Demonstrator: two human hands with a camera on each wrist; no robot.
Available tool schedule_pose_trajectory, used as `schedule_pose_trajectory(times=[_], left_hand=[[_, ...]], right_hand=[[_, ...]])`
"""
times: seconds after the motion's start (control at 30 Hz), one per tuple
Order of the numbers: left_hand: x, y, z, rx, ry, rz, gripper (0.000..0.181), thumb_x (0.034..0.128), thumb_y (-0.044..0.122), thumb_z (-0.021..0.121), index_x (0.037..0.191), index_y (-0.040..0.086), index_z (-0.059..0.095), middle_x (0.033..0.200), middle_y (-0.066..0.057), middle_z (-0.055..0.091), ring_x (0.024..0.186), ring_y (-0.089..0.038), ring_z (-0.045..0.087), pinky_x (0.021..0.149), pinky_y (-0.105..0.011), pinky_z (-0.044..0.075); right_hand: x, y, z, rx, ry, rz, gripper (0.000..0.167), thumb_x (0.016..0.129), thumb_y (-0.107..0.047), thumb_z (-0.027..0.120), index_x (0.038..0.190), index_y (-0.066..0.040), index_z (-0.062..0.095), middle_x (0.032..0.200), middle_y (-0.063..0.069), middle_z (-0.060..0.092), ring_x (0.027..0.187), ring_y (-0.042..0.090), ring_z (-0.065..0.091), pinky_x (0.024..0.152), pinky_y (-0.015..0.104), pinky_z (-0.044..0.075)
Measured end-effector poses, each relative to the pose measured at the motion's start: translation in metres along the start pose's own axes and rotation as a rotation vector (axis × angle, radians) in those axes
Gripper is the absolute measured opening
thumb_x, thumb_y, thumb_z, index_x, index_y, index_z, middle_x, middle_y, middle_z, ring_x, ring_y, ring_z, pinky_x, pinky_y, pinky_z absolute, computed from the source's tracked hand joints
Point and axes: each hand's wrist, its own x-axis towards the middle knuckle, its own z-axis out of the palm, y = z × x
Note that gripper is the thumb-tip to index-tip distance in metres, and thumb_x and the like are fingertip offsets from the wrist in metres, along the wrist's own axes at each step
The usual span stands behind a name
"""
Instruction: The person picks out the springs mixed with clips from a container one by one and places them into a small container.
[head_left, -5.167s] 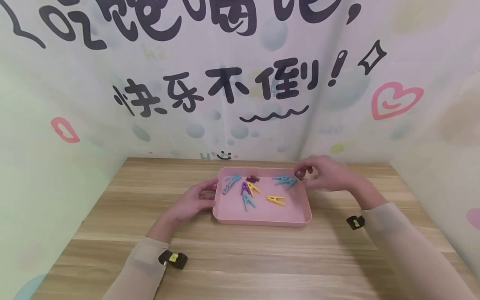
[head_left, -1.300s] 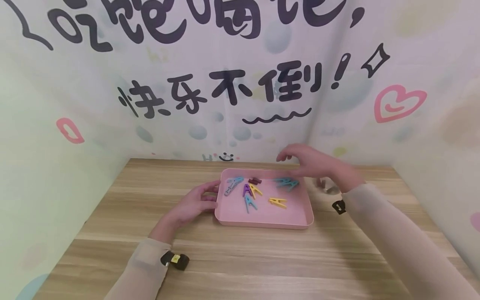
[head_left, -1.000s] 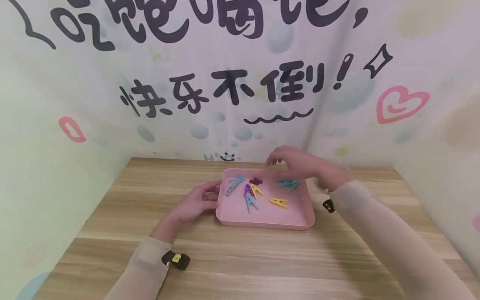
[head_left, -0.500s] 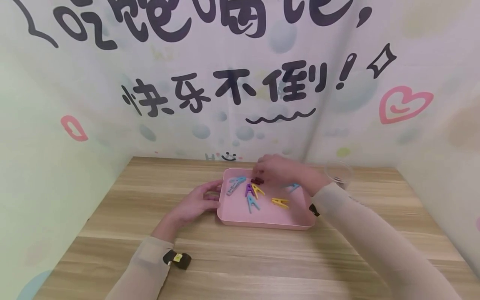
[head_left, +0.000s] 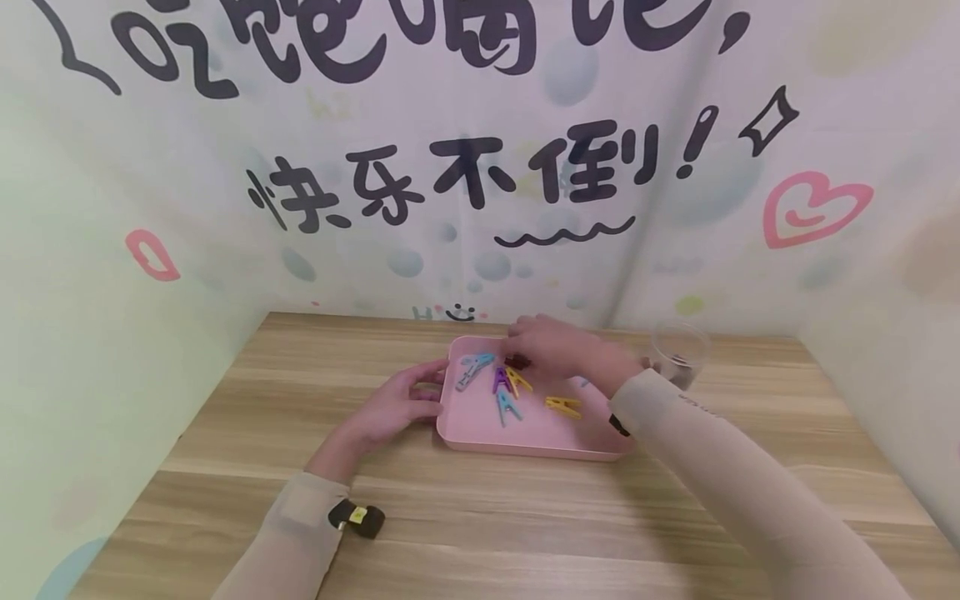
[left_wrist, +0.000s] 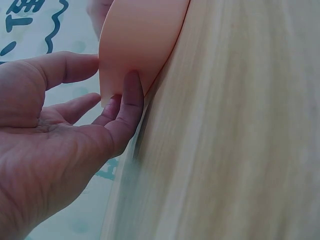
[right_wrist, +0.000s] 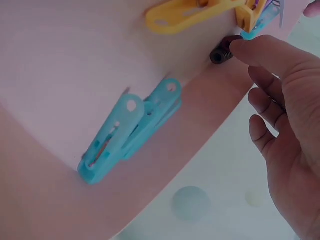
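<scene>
A shallow pink tray (head_left: 532,450) lies on the table with several clothespins in it. My left hand (head_left: 393,408) rests its fingers against the tray's left wall without gripping it. Reaching over the back wall, my right hand (head_left: 551,343) bends down to a pair of small dark brown ridged cylinders (right_wrist: 220,55). Its thumb and a hidden finger appear to pinch one of them. Close by are a purple clothespin (head_left: 501,381) and a yellow clothespin (head_left: 519,381). Blue clothespins (right_wrist: 112,140) at the tray's right are mostly covered by my right arm in the head view.
A clear plastic cup (head_left: 681,354) with dark pieces inside stands right of the tray, behind my right forearm. Other clothespins, one blue (head_left: 507,408) and one yellow (head_left: 562,406), lie toward the tray's front. A printed curtain (head_left: 450,167) hangs behind the wooden table (head_left: 465,525).
Earlier, my right hand held a brown piece at the tray's right end. It moved left, from beside the cup to the brown pieces at the back. My left hand stayed at the tray.
</scene>
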Motion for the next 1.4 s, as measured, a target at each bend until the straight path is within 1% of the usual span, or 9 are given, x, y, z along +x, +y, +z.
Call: schedule_pose_trajectory(times=[0.17,0.4,0.6,0.7,0.8,1.03,1.23,1.33,1.4], left_hand=[[0.000,0.000,0.001,-0.005,-0.001,-0.011,0.074,0.0974,-0.010,0.062,0.165,0.000,0.032,0.155,-0.027,0.044,0.134,-0.044,0.056,0.102,-0.042,0.058],[-0.001,0.001,0.002,-0.017,-0.004,-0.002,0.074,0.0974,-0.010,0.061,0.164,-0.002,0.031,0.154,-0.029,0.044,0.134,-0.046,0.055,0.103,-0.044,0.058],[-0.001,0.001,0.003,-0.016,-0.001,0.000,0.074,0.0970,-0.010,0.062,0.164,-0.002,0.031,0.154,-0.028,0.044,0.133,-0.046,0.056,0.102,-0.043,0.058],[-0.001,0.002,0.003,-0.022,-0.001,0.003,0.075,0.0968,-0.011,0.062,0.164,-0.002,0.031,0.153,-0.029,0.044,0.133,-0.046,0.056,0.103,-0.044,0.058],[-0.001,0.002,0.003,-0.015,-0.001,0.005,0.074,0.0970,-0.010,0.062,0.164,-0.003,0.031,0.153,-0.029,0.045,0.133,-0.046,0.056,0.103,-0.043,0.058],[-0.001,0.004,0.002,-0.004,0.005,-0.002,0.075,0.0966,-0.009,0.063,0.164,-0.002,0.031,0.152,-0.029,0.045,0.132,-0.045,0.056,0.102,-0.043,0.059],[-0.001,0.002,0.000,-0.001,0.002,-0.006,0.074,0.0972,-0.008,0.063,0.164,-0.002,0.031,0.153,-0.029,0.044,0.132,-0.045,0.056,0.102,-0.043,0.058],[0.000,0.000,0.000,0.007,0.002,-0.004,0.074,0.0978,-0.007,0.063,0.164,-0.002,0.031,0.153,-0.029,0.044,0.133,-0.045,0.055,0.103,-0.043,0.058],[0.000,0.000,-0.001,0.009,0.001,-0.004,0.074,0.0978,-0.007,0.063,0.164,-0.002,0.031,0.154,-0.029,0.044,0.133,-0.045,0.055,0.103,-0.043,0.058]], right_hand=[[0.002,-0.001,0.003,-0.036,-0.006,-0.012,0.031,0.100,-0.023,0.076,0.131,-0.022,0.071,0.108,-0.002,0.068,0.100,0.020,0.052,0.089,0.037,0.047],[0.005,-0.001,0.008,-0.077,0.006,-0.020,0.030,0.101,-0.021,0.075,0.131,-0.021,0.072,0.107,-0.001,0.067,0.100,0.020,0.052,0.090,0.036,0.048],[0.005,0.000,0.009,-0.086,0.011,-0.018,0.027,0.102,-0.019,0.074,0.129,-0.022,0.073,0.106,-0.003,0.066,0.100,0.019,0.053,0.090,0.035,0.048],[0.004,0.000,0.009,-0.072,0.010,-0.015,0.028,0.100,-0.018,0.076,0.127,-0.023,0.074,0.106,-0.004,0.066,0.100,0.019,0.052,0.090,0.035,0.048],[0.002,0.000,0.005,-0.020,0.006,-0.009,0.028,0.098,-0.015,0.077,0.125,-0.023,0.074,0.104,-0.003,0.066,0.098,0.019,0.052,0.088,0.034,0.048],[-0.004,-0.001,-0.005,0.173,0.010,0.012,0.025,0.097,-0.010,0.076,0.118,-0.023,0.077,0.103,-0.002,0.067,0.097,0.018,0.053,0.085,0.033,0.050],[-0.011,0.001,-0.008,0.301,0.010,0.034,0.029,0.095,-0.010,0.079,0.122,-0.021,0.077,0.110,-0.004,0.067,0.105,0.020,0.056,0.090,0.032,0.053],[-0.015,0.001,-0.010,0.366,0.013,0.065,0.035,0.094,-0.011,0.080,0.127,-0.020,0.076,0.115,-0.001,0.068,0.109,0.022,0.058,0.091,0.032,0.054],[-0.018,0.001,-0.010,0.390,0.018,0.080,0.036,0.093,-0.010,0.080,0.128,-0.018,0.076,0.115,0.002,0.068,0.108,0.024,0.058,0.091,0.034,0.054]])
